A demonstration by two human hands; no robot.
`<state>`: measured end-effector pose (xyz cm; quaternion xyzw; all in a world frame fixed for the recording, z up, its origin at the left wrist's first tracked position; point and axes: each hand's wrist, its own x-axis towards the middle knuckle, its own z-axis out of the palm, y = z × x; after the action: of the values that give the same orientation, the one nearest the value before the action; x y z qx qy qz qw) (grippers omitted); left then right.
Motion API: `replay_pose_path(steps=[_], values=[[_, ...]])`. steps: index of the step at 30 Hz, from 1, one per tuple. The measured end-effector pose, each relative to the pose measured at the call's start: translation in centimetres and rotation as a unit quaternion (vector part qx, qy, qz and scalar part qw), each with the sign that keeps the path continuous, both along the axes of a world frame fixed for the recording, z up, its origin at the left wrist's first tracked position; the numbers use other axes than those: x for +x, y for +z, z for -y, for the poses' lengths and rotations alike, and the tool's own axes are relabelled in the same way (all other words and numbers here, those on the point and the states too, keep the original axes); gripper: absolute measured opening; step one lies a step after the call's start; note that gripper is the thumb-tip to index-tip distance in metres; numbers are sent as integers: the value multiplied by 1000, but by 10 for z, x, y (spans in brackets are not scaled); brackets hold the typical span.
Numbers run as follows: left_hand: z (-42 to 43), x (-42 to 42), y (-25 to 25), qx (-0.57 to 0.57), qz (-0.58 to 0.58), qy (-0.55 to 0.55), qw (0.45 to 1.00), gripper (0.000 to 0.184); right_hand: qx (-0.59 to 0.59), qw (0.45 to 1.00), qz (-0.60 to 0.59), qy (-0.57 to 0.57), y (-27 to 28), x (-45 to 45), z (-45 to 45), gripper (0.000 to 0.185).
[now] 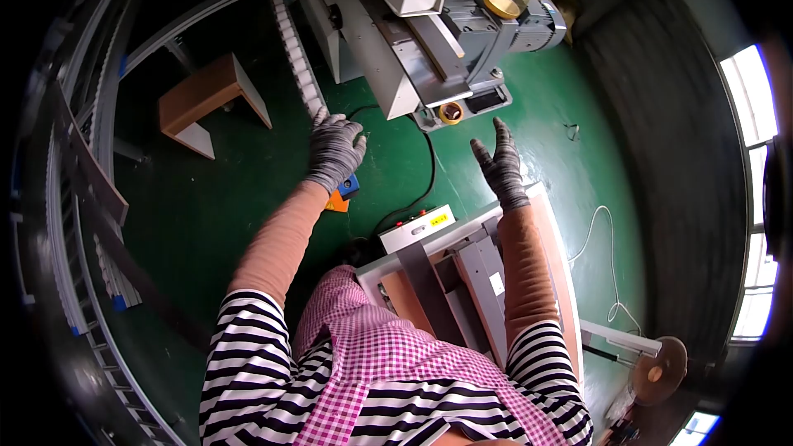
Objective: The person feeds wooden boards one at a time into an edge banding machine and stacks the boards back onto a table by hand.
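Observation:
My left hand [334,149], in a grey striped glove, is at the near end of a long narrow strip of pale segments [299,66]. Its fingertips meet that end, but whether they grip it cannot be made out. In a similar glove, my right hand [500,161] is raised with thumb and fingers apart, holding nothing. It is just below the machine's metal base, where a yellow tape roll [450,113] sits. Under my right forearm lie long grey and brown panels [479,277] on a white-edged cart or table.
A brown stool-like piece [202,99] stands on the green floor at left, beside metal roller rails [70,231]. A machine with a motor [537,25] is ahead. A white control box [417,230], a blue and orange pedal [347,188], and cables are nearby.

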<state>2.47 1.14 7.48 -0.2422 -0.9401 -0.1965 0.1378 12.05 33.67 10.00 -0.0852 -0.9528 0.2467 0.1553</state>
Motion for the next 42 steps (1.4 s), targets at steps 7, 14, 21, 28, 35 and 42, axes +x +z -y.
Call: replay_pose_path(steps=[7,14,21,28,35,42], values=[[3,-1,-2,20,-12,-13,1000,21,18,1000,-15,-15,2,-74,12,86],[2,1,1,28,-4,-15,999,21,18,999,44,-9,8,-114,15,89],[1,1,2,20,4,-13,1000,20,44,988,147,-24,6,-71,-9,91],[2,0,-5,33,-11,-14,999,19,-34,984,168,-39,12,46,-37,92],[-1,0,-4,-53,-7,-15,998,51,-177,953,194,-151,48,244,-39,83],[-77,-60,-41,379,313,2,871,78,-190,941,173,-220,60,453,-29,83]])
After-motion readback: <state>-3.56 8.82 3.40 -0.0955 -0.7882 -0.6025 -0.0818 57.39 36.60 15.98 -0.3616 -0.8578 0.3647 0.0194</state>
